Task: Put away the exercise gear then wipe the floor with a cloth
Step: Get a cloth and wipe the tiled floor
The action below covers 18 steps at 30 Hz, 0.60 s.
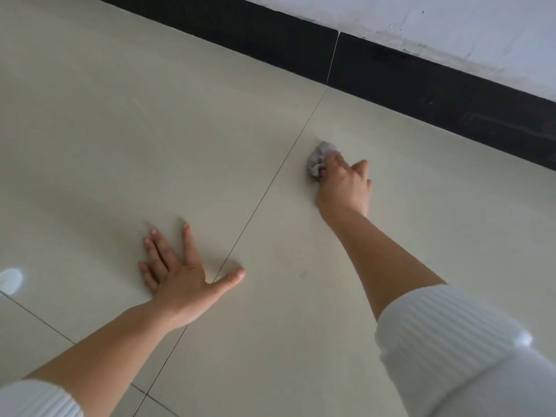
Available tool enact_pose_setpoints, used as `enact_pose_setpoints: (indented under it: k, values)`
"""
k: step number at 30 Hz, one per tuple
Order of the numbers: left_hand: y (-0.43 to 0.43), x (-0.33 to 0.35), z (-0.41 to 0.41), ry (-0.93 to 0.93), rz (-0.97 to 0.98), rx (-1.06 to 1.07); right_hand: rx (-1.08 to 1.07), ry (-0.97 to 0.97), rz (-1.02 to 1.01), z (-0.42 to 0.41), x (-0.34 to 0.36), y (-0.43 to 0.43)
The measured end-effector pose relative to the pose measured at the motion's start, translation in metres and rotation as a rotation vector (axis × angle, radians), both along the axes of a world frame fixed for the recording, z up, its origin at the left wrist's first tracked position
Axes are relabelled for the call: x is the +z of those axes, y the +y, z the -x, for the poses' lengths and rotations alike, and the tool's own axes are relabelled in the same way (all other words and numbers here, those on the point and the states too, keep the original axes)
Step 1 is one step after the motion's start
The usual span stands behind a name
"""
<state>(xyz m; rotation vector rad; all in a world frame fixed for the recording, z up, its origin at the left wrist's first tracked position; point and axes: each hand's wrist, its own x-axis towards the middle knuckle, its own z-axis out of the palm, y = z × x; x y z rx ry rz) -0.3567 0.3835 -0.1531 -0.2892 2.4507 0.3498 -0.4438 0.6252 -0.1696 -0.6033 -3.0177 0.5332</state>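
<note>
Head view: right hand (343, 188) is out ahead, fingers curled down over a small wadded cloth (319, 159), clamped on it and pressing it to the floor (120, 115). Cloth sits just right of the grout line (270, 182), near the black skirting (421, 82) but apart from it. Left hand (177, 272) is flat on the tile, fingers straight and splayed, holding nothing, thumb tip just across the same grout line. Looks like it's taking body weight.

Step, as I read it: wiping. No exercise gear in frame, so the put-away part is probably done; can't confirm from here.

How to do it well:
- Cloth is balled tight, so the contact patch is tiny. Opened flat under the palm it would cover more tile per pass
- Overlapping strokes parallel to the skirting, far edge first, then back toward the body, so wiped tile isn't crossed again
- Run the cloth along the grout line and the floor/skirting joint; dirt likely collects there
- Press evenly from the palm, not fingertips only
- Tile is glossy. If the cloth is damp the support hand could slip, so plant it on dry tile and move it before the reach gets long
- White ribbed sleeve (451, 341) is pushed up the right forearm, off the floor; fine as is

Containers: none in view. No bucket, bin or basket, so nothing here to rinse the cloth in or drop it into. Can't tell if the cloth is wet or dry
</note>
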Motion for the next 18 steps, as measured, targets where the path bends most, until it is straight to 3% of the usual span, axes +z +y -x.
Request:
enact_pose_setpoints:
  k: [4,8,10,12,15,18]
  values:
    - [0.002,0.004,0.000,-0.010,-0.004,0.009,0.456,0.043,-0.002,-0.007,-0.002,-0.061]
    - [0.002,0.009,0.001,-0.018,-0.016,0.005,0.827,0.090,-0.021,-0.022,-0.005,-0.019]
    - [0.002,0.009,0.002,-0.025,-0.027,-0.001,0.673,0.162,-0.080,-0.027,-0.010,0.021]
    - [0.001,0.007,0.002,-0.029,-0.037,-0.013,0.301,0.166,-0.078,-0.026,-0.008,0.053]
    - [-0.003,0.005,0.002,-0.037,-0.041,-0.020,-0.160,-0.005,-0.066,-0.002,-0.005,0.054]
    - [-0.003,0.004,0.002,-0.041,-0.044,-0.024,-0.273,-0.074,-0.015,0.020,0.003,0.012]
